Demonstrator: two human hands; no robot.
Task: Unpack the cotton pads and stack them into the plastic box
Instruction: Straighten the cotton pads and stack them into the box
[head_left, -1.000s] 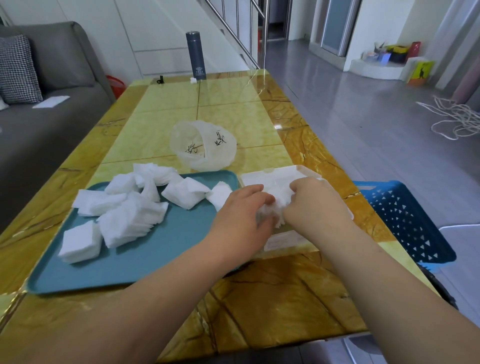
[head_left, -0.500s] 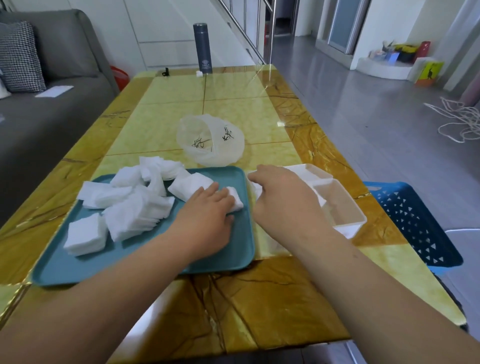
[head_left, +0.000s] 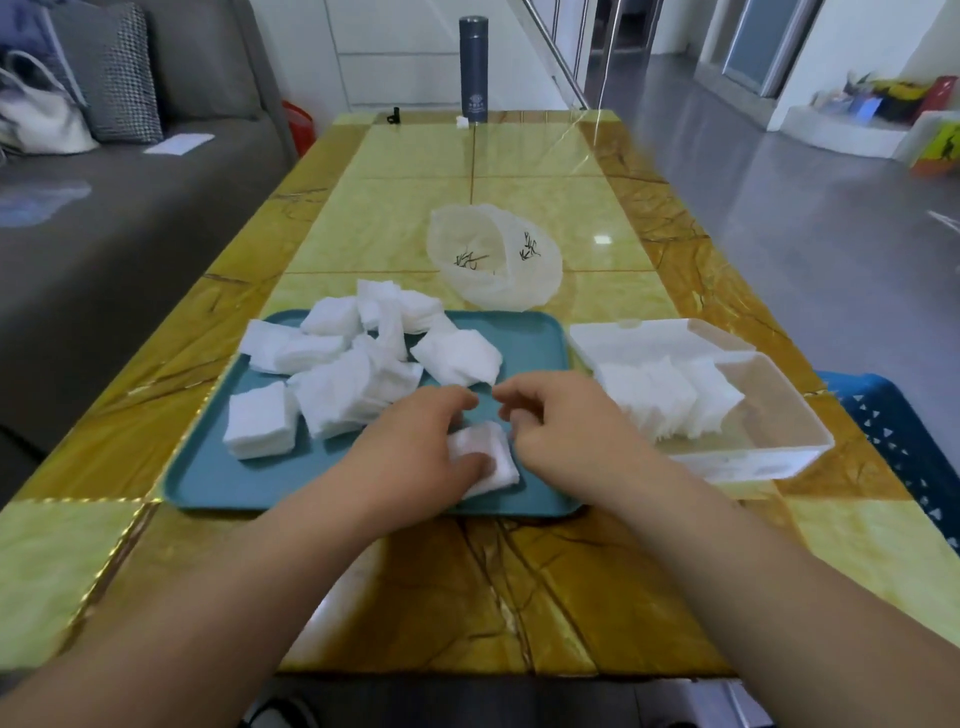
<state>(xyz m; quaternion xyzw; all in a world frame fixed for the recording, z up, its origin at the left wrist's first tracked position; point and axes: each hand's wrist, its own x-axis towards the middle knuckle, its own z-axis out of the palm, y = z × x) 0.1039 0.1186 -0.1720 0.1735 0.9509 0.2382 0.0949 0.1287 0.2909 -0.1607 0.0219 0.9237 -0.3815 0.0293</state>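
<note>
Both hands are together over the near right part of the teal tray (head_left: 208, 480). The left hand (head_left: 415, 447) grips a small stack of cotton pads (head_left: 488, 460), thumb pressed on top and fingers curled over the far edge. The right hand (head_left: 566, 423) is tight beside it, fingers curled and lying against the stack's right edge; whether they pinch it, I cannot tell. The stack sits low, at or just above the tray floor.

Across the tray's far left half, loose cotton pads (head_left: 337, 395) lie in untidy white heaps, some overlapping, one squarish bundle alone at the left (head_left: 260, 421).

Just right of the tray stands the clear plastic box (head_left: 779, 447), open, with its lid (head_left: 654, 335) folded back on the far side. Inside, a row of pads (head_left: 670, 400) leans on edge against the left end; the box's right end shows bare plastic.

Beyond the tray, a crumpled translucent plastic bag (head_left: 493, 260) lies mouth open on the yellow marbled table (head_left: 519, 597). At the far end stands a dark flask (head_left: 472, 70). A blue basket (head_left: 904, 441) sits off the table's right edge, and a grey sofa (head_left: 130, 218) lies left.
</note>
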